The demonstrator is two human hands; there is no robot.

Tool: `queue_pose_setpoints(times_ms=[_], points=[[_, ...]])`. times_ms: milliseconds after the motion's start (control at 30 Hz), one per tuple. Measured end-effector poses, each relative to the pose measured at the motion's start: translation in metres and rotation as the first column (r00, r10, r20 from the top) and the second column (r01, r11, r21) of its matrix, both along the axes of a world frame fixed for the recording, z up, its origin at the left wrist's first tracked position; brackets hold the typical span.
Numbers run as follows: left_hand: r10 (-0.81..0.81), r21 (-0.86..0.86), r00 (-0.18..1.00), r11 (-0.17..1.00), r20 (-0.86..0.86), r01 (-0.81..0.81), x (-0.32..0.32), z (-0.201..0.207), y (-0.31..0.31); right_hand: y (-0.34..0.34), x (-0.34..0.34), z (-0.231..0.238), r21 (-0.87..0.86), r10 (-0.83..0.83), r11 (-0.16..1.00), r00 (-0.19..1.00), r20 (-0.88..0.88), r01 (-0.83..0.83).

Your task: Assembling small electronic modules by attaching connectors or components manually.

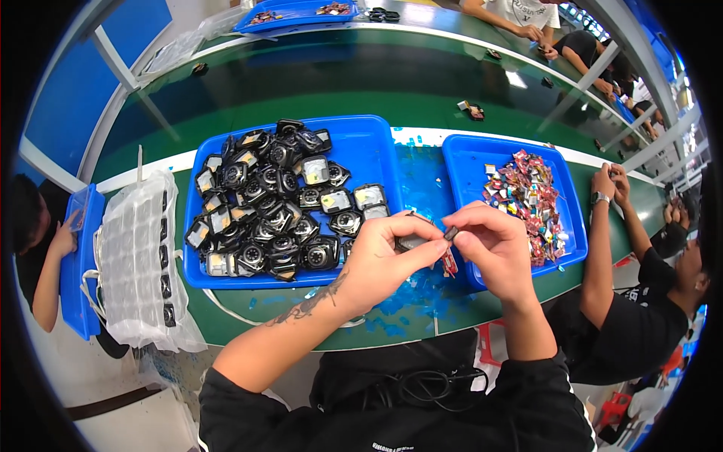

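Note:
My left hand [380,252] is closed round a dark watch case [410,242], which is mostly hidden by my fingers. My right hand [493,245] pinches a small dark piece [451,233] close beside the watch case. Just below the fingertips a thin red strip [449,262] hangs down; what it is joined to is hidden. To the left, a blue tray [358,143] holds a heap of black watch cases [267,181], some showing pale inner faces. Behind my right hand, another blue tray [462,162] contains a pile of small red, white and yellow pieces [531,200].
Clear plastic blister trays [135,256] are stacked at the left end of the green bench [301,331]. Beyond lies a green conveyor belt [316,79] with a few loose parts [473,111]. A co-worker's arms [599,248] are close on the right; other people work farther off.

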State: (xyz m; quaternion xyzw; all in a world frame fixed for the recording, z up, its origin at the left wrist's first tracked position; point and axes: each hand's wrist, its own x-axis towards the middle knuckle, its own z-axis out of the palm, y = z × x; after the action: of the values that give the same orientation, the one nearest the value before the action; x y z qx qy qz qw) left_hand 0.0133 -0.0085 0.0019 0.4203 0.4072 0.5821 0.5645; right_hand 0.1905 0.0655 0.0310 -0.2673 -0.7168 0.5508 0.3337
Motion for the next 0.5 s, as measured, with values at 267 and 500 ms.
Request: queue_pose_setpoints(times_ms=[267, 500], points=[[0.170, 0.104, 0.971, 0.976, 0.167, -0.189, 0.004, -0.007, 0.003, -0.010, 0.002, 0.001, -0.051, -0.158, 0.987, 0.957, -0.244, 0.150], [0.139, 0.018, 0.955, 0.989, 0.263, -0.149, 0.012, -0.001, 0.000, -0.017, -0.024, 0.003, 0.222, -0.222, 0.956, 0.968, 0.114, 0.193]])
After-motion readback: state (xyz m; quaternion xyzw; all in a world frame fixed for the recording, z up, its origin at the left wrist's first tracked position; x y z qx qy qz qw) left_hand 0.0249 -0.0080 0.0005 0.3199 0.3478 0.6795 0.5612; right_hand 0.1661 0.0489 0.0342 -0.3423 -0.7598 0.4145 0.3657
